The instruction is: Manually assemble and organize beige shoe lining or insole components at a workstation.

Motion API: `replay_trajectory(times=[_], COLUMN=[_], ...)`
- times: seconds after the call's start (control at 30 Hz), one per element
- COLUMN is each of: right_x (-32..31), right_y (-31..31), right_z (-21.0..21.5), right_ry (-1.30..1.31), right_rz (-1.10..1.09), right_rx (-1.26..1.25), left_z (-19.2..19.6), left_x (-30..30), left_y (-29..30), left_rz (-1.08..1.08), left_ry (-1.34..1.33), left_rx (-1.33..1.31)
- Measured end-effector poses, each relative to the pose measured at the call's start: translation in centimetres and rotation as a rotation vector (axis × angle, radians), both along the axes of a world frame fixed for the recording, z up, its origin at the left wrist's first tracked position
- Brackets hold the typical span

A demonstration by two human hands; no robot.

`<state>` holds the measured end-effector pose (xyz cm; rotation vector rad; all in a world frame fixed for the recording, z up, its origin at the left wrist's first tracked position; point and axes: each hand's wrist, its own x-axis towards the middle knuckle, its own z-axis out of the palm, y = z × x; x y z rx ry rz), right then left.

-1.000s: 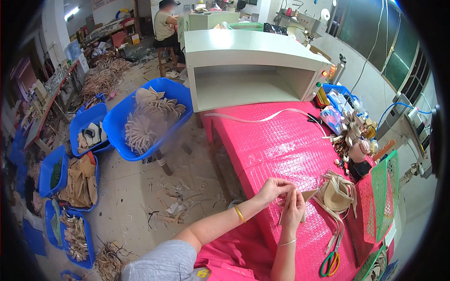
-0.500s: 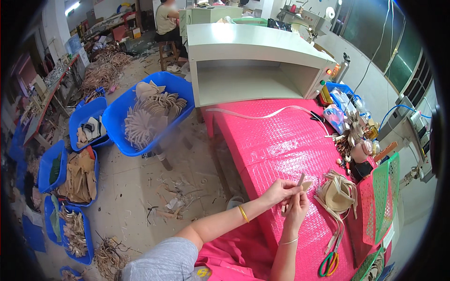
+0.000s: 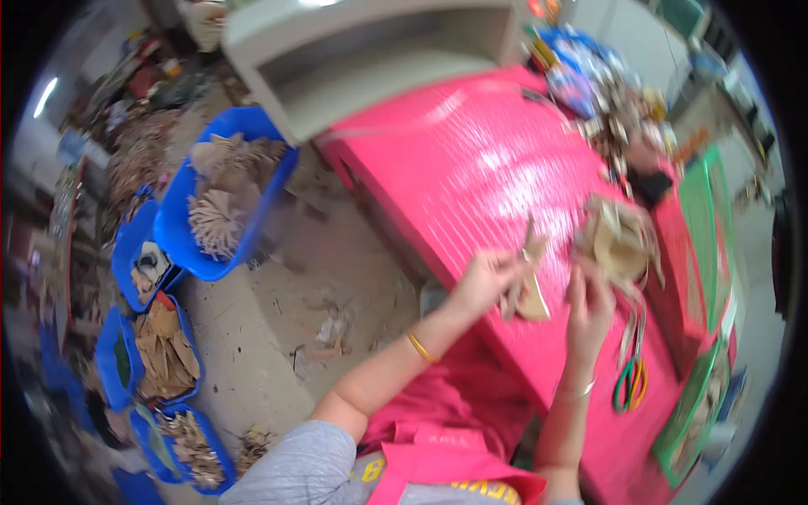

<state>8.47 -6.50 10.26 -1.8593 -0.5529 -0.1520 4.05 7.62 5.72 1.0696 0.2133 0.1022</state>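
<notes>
The table (image 3: pixel 471 160) wears a glossy pink covering, ribbed and shining white where light strikes it. Above it, the left hand (image 3: pixel 484 282) holds a tan piece (image 3: pixel 528 290) that looks like matt card or thin wood. Just right of the table's middle lies a heap of pale straw-like strips (image 3: pixel 619 240), rough and dull. Left of the table, smooth blue plastic tubs (image 3: pixel 181 227) hold similar fibrous scraps on a dusty, rough concrete floor (image 3: pixel 337 295).
</notes>
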Motion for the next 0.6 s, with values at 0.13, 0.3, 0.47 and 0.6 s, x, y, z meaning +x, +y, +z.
replay_trajectory(times=[0.13, 0.3, 0.47, 0.6], right_x=[3.7, 5.1, 3.1, 0.7], right_y=[1.2, 1.5, 0.5, -0.3], right_z=[1.1, 0.5, -0.5, -1.3], right_ry=[0.259, 0.357, -0.063, -0.303], right_rz=[0.242, 0.459, 0.451, 0.389], right_rx=[0.153, 0.060, -0.049, -0.144], left_z=[1.1, 0.2, 0.7, 0.7], left_x=[0.1, 0.4, -0.7, -0.5], left_y=[0.7, -0.6, -0.4, -0.2], left_rz=[-0.047, -0.137, -0.050, -0.035], left_ry=[0.025, 0.006, -0.008, 0.024], left_rx=[0.084, 0.111, -0.217, -0.180])
